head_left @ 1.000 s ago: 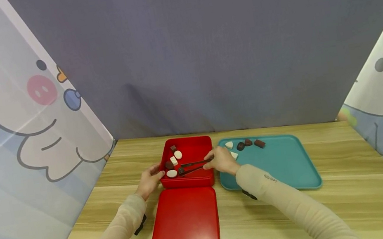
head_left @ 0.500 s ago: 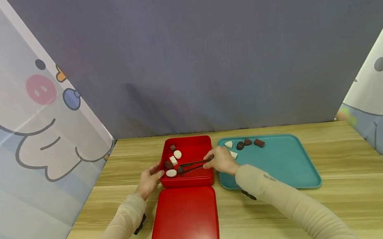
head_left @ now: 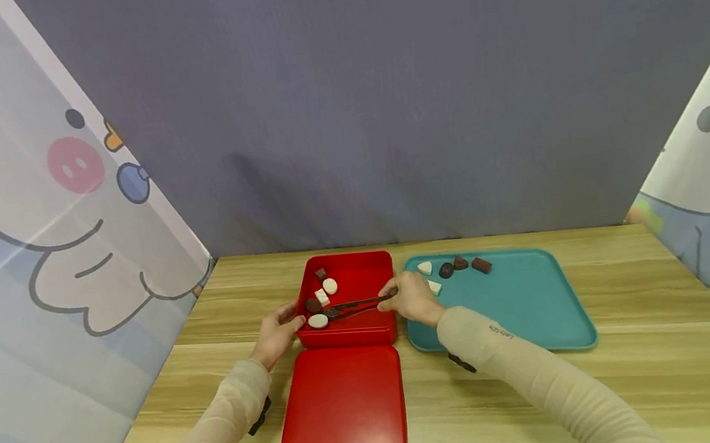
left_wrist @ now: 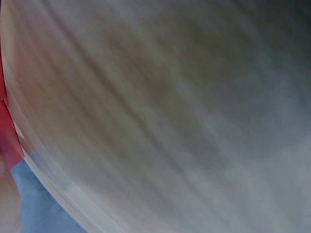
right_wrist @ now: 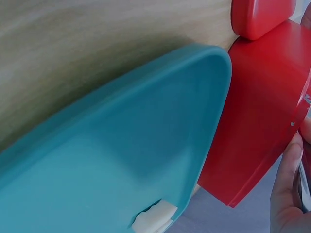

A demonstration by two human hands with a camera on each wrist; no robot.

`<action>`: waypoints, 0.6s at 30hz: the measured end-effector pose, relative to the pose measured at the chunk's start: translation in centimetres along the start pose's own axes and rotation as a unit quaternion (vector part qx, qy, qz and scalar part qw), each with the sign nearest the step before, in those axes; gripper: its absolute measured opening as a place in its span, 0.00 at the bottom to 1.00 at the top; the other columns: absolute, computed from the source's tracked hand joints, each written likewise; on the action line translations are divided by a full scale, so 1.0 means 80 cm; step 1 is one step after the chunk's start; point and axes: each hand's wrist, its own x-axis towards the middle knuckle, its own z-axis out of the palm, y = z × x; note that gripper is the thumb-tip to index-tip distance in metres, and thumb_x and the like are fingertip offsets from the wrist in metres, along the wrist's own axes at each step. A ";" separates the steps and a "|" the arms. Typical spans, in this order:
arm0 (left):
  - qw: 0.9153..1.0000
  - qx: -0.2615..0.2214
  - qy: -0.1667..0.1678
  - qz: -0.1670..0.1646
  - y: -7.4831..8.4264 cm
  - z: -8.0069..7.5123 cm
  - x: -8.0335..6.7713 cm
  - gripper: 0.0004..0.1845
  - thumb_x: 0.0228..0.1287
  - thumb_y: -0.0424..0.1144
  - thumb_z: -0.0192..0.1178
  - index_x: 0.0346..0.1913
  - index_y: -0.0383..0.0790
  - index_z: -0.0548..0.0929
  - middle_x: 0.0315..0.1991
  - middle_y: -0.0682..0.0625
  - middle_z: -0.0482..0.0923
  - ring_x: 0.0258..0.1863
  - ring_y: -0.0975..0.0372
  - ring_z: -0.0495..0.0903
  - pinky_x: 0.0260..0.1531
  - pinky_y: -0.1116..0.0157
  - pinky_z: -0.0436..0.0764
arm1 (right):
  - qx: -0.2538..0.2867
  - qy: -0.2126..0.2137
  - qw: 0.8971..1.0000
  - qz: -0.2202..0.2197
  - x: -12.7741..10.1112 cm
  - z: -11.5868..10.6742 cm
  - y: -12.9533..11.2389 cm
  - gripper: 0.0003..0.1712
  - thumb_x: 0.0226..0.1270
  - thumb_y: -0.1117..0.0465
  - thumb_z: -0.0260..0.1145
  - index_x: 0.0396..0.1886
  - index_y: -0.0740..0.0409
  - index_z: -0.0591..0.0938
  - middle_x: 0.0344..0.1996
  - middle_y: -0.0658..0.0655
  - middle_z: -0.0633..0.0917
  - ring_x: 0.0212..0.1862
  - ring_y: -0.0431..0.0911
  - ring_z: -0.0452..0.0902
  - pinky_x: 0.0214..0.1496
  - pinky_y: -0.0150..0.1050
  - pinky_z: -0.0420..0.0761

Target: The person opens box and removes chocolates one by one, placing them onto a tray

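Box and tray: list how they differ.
Colour: the box is red; the tray is teal.
Depth: the box has tall walls; the tray only a low rim.
Size: the tray spreads wider than the box.
Contact: the left hand touches the box's side; it is apart from the tray.
Shared: both lie on the table, open on top, with white and brown pieces in them.

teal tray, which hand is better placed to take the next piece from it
Likely the right hand: it holds dark tongs and is close to a white piece on the teal tray. The left hand touches the left side of the red box, farther from the tray.
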 end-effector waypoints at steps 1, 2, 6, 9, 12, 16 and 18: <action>1.000 -0.001 0.001 0.000 -0.001 0.000 0.001 0.26 0.65 0.31 0.51 0.65 0.28 0.62 0.62 0.33 0.65 0.62 0.46 0.65 0.60 0.52 0.67 | 0.001 0.000 1.000 0.001 0.000 0.000 0.000 0.09 0.49 0.59 0.73 0.33 0.55 0.87 0.34 0.51 0.85 0.36 0.44 0.77 0.34 0.34 0.78; 1.000 0.003 0.004 0.002 -0.005 0.001 0.003 0.26 0.65 0.32 0.52 0.65 0.28 0.63 0.62 0.33 0.65 0.62 0.46 0.66 0.60 0.52 0.67 | 0.001 0.000 1.000 0.000 0.001 0.000 0.000 0.10 0.49 0.59 0.73 0.33 0.55 0.87 0.34 0.51 0.85 0.37 0.44 0.77 0.34 0.34 0.78; 1.000 0.007 0.009 0.004 -0.016 0.000 0.010 0.26 0.66 0.32 0.52 0.65 0.29 0.63 0.62 0.34 0.66 0.62 0.47 0.66 0.60 0.53 0.68 | 0.002 -0.003 1.000 -0.005 0.002 0.000 -0.003 0.12 0.49 0.59 0.73 0.36 0.57 0.87 0.36 0.53 0.85 0.38 0.46 0.78 0.37 0.35 0.79; 1.000 0.003 0.005 0.006 -0.016 0.000 0.010 0.26 0.66 0.32 0.52 0.65 0.29 0.63 0.62 0.33 0.65 0.62 0.46 0.66 0.61 0.52 0.67 | -0.001 -0.004 1.000 -0.014 0.003 0.002 -0.004 0.13 0.49 0.60 0.73 0.36 0.58 0.87 0.37 0.53 0.85 0.39 0.46 0.78 0.38 0.36 0.80; 1.000 -0.001 0.005 0.005 -0.017 0.000 0.010 0.26 0.65 0.32 0.52 0.65 0.30 0.63 0.62 0.34 0.65 0.62 0.47 0.66 0.61 0.52 0.66 | -0.003 -0.004 1.000 -0.020 0.005 0.005 -0.005 0.13 0.49 0.60 0.73 0.37 0.58 0.86 0.37 0.54 0.85 0.39 0.47 0.78 0.39 0.37 0.80; 1.000 0.006 0.009 0.006 -0.017 0.000 0.011 0.26 0.65 0.32 0.52 0.65 0.30 0.64 0.62 0.34 0.66 0.62 0.47 0.66 0.61 0.52 0.67 | -0.002 -0.003 1.000 -0.024 0.008 0.007 -0.006 0.13 0.49 0.60 0.73 0.37 0.59 0.86 0.37 0.54 0.86 0.39 0.48 0.79 0.39 0.38 0.80; 1.000 0.011 0.011 0.008 -0.016 -0.001 0.011 0.25 0.65 0.32 0.52 0.65 0.30 0.64 0.62 0.34 0.66 0.61 0.47 0.67 0.60 0.53 0.67 | -0.003 -0.003 1.000 -0.022 0.009 0.008 -0.007 0.13 0.49 0.60 0.73 0.36 0.58 0.87 0.37 0.54 0.86 0.39 0.47 0.79 0.39 0.38 0.80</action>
